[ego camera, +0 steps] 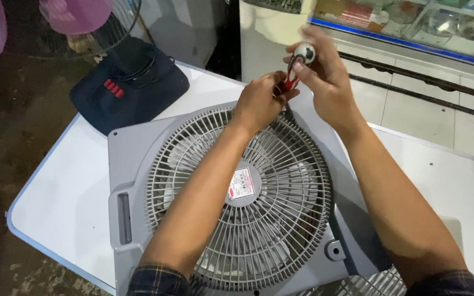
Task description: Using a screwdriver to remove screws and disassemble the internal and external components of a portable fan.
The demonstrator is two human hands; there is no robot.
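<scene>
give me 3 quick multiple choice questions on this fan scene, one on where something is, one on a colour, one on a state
1. Where does the dark blue fan base lie?
A. on the table beyond the box fan
B. on the floor
C. on the fan grille

2. What colour is the screwdriver handle's shaft end?
A. green
B. red
C. yellow

3. How is the box fan placed?
A. standing upright
B. hanging
C. lying flat, grille up

Key: 1 A, it rests at the table's far left corner; 2 B, red shows between the left hand and the right hand; 3 C, the round grille faces the camera.
</scene>
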